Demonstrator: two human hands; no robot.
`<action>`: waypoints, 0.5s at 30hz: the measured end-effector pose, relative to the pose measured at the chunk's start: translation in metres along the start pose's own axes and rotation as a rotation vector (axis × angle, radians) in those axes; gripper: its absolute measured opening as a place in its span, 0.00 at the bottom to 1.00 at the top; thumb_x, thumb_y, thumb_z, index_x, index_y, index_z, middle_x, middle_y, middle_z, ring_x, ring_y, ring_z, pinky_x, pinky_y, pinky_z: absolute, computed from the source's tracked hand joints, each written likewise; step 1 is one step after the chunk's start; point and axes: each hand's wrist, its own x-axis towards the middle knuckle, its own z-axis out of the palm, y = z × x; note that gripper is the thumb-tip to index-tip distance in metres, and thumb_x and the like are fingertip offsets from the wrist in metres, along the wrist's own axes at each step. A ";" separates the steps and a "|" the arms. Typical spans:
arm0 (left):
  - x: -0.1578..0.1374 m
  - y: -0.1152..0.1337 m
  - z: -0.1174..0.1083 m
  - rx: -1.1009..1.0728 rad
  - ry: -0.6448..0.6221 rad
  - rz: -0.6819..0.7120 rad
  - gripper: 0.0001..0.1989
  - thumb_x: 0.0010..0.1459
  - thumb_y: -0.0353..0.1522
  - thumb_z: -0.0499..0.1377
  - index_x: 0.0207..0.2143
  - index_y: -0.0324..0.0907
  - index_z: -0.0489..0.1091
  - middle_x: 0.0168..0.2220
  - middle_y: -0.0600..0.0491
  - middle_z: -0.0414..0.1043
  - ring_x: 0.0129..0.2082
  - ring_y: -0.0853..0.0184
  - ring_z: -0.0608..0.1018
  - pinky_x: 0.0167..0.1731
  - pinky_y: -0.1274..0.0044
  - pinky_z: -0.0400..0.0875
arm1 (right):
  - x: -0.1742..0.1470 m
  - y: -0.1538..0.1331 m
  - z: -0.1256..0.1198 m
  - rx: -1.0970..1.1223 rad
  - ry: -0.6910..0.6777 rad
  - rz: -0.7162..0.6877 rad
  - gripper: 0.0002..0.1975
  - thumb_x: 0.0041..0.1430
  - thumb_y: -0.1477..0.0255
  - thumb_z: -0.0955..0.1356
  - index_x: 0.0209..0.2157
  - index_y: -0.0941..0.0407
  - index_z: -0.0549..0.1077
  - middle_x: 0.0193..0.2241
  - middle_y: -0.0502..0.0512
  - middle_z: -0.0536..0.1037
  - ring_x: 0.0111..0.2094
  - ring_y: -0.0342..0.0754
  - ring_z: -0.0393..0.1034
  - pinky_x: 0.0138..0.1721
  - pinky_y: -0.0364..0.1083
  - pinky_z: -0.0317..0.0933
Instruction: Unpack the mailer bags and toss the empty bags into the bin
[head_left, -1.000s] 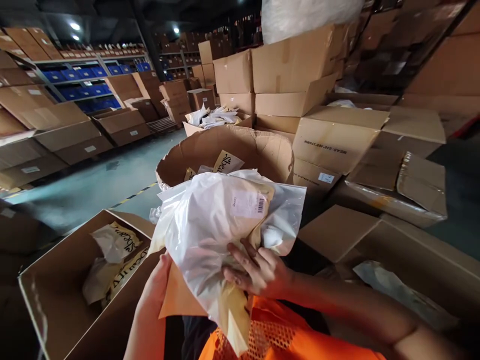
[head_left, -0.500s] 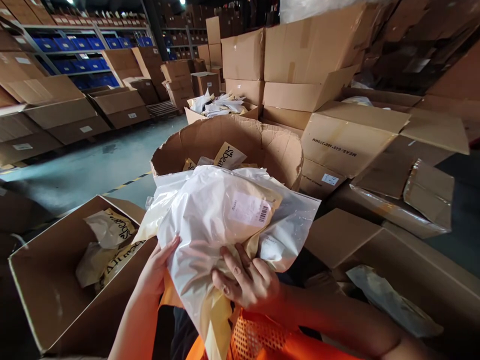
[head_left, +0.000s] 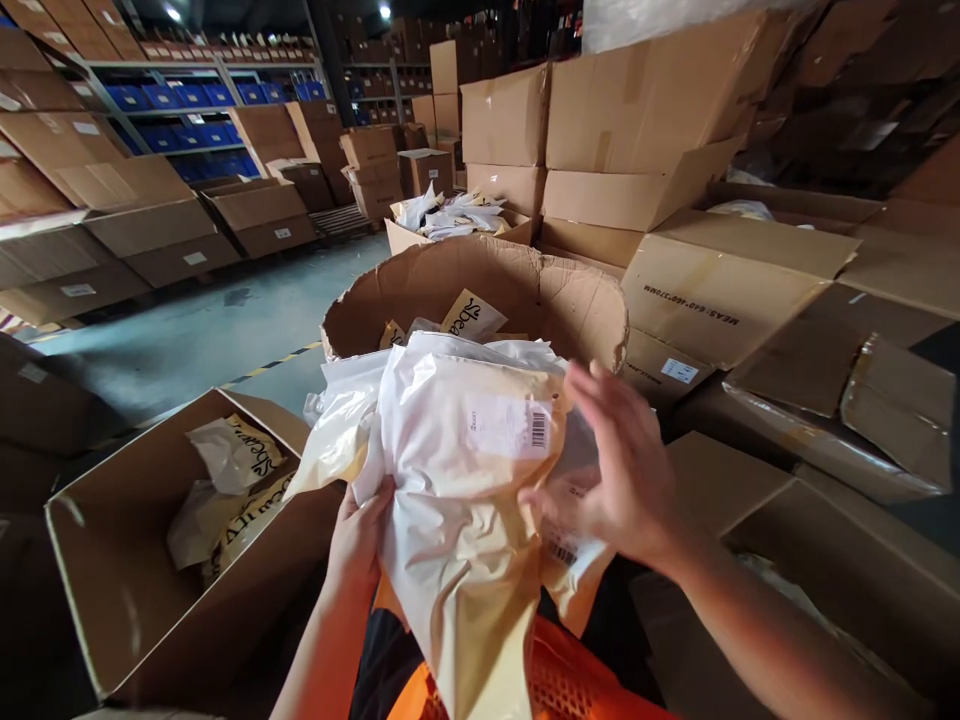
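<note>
A white and yellow plastic mailing bag with a barcode label lies across the front of a large cardboard box, its lower end hanging toward my orange vest. My left hand grips its left edge between thumb and fingers. My right hand, a little blurred, is raised beside the bag's right edge with fingers apart, holding nothing I can see. Under and beside this bag lie more plastic mailing bags, one showing on the left and another with a barcode behind my right hand. Lettered bags show inside the large box.
An open carton with several lettered bags stands at the left. Another open carton is at the lower right, with a bag inside. Stacked cartons rise on the right. Behind stands a box of bags; shelves with blue bins line the back left.
My right hand has lifted off the front of the bag and moved right and up, its fingers opening. The bag's face is flatter now, and the view has shifted slightly left.
</note>
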 end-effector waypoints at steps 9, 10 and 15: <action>0.003 -0.005 0.007 -0.079 -0.162 0.065 0.38 0.34 0.40 0.78 0.48 0.40 0.73 0.39 0.51 0.80 0.35 0.66 0.80 0.35 0.78 0.76 | 0.038 0.026 0.053 0.496 0.324 0.582 0.17 0.58 0.57 0.70 0.30 0.55 0.65 0.26 0.49 0.70 0.26 0.44 0.64 0.28 0.43 0.59; 0.005 -0.007 0.009 -0.082 -0.157 0.085 0.39 0.31 0.41 0.79 0.48 0.39 0.73 0.39 0.50 0.80 0.34 0.65 0.80 0.36 0.77 0.76 | 0.035 0.025 0.058 0.516 0.429 0.591 0.17 0.57 0.57 0.70 0.31 0.54 0.64 0.26 0.49 0.69 0.26 0.44 0.63 0.28 0.43 0.59; 0.009 -0.006 0.019 -0.081 -0.130 0.135 0.39 0.38 0.55 0.71 0.46 0.39 0.73 0.39 0.48 0.79 0.32 0.62 0.79 0.32 0.74 0.75 | 0.034 0.015 0.074 0.588 0.732 0.582 0.17 0.56 0.60 0.71 0.32 0.53 0.62 0.27 0.48 0.67 0.29 0.44 0.64 0.33 0.44 0.63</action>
